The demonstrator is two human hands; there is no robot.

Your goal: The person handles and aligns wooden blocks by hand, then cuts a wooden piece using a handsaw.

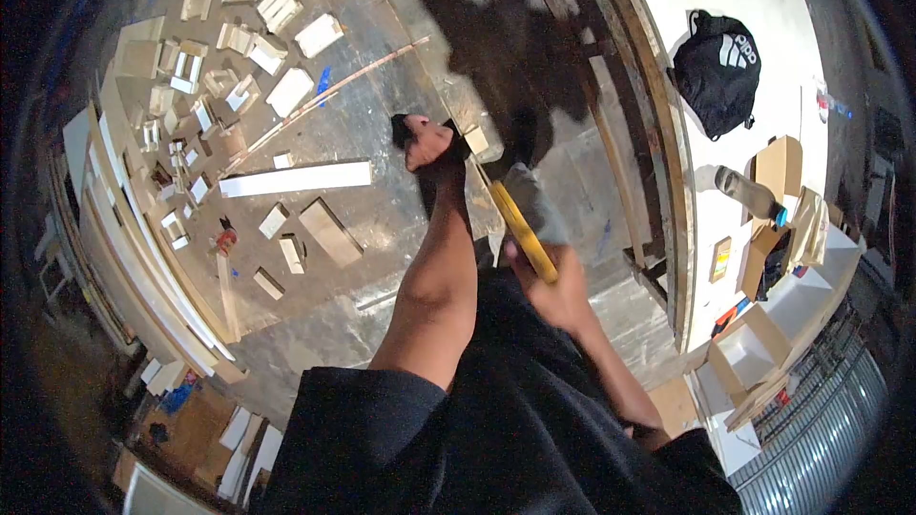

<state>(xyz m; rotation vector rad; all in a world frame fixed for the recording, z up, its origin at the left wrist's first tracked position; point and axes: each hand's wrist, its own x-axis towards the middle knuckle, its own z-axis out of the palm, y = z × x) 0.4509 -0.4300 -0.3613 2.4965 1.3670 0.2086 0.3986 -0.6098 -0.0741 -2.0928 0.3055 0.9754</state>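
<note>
My left hand (428, 143) is reached out ahead of me, its fingers curled closed. Dark material shows around it, and I cannot make out what the fingers hold. A small pale wood block (473, 139) lies just to its right. My right hand (557, 290) is closed around the near end of a long, narrow yellow tool (522, 229). The tool points forward and left, toward my left hand. Its exact kind is unclear, and the right hand is slightly blurred.
Several small wooden pieces and boxes (280, 10) are scattered on the floor at left, beside a long white board (296, 178) and thin wood strips (324, 95). On the white table at right are a black bag (718, 76), a bottle (749, 193) and a cardboard box (778, 167).
</note>
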